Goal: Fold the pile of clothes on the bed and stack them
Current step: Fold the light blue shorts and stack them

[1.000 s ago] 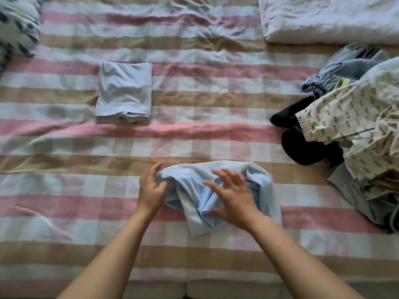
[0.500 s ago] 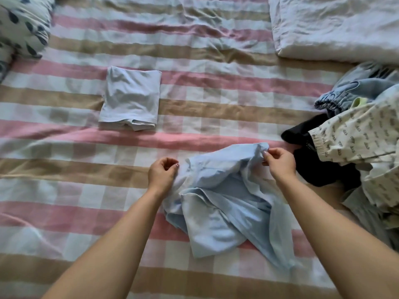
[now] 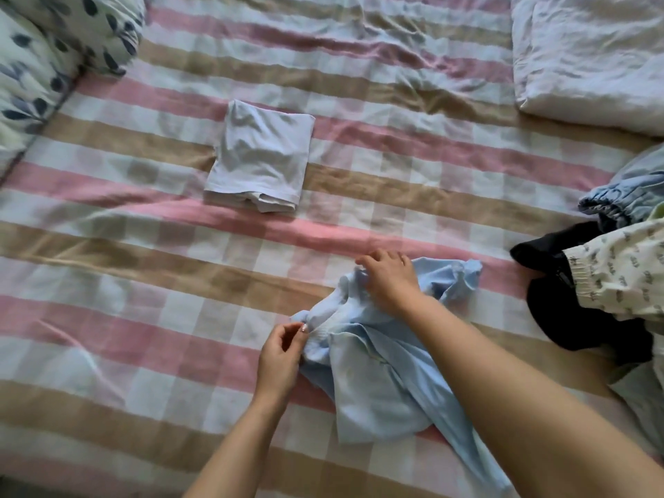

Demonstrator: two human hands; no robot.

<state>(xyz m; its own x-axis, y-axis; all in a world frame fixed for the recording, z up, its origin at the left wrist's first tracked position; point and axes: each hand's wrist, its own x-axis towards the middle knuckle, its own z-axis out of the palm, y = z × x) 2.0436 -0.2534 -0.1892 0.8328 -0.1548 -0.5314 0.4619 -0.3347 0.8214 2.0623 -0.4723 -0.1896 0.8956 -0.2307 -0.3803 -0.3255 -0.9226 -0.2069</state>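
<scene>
Right hand [image 3: 390,278] shifted left, gripping crumpled, soft blue shirt [image 3: 373,382].

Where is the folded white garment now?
Head view: the folded white garment lies alone on the striped sheet, upper left of centre, beyond the left hand and the blue shirt.

A wrinkled checked sheet [image 3: 143,282] in pink, tan and white spreads across the view, with a cream pillow [image 3: 46,48] printed with dark blue leaves lying at its far left corner and a rumpled white bundle [image 3: 589,55], perhaps a folded quilt, at its far right corner.
</scene>
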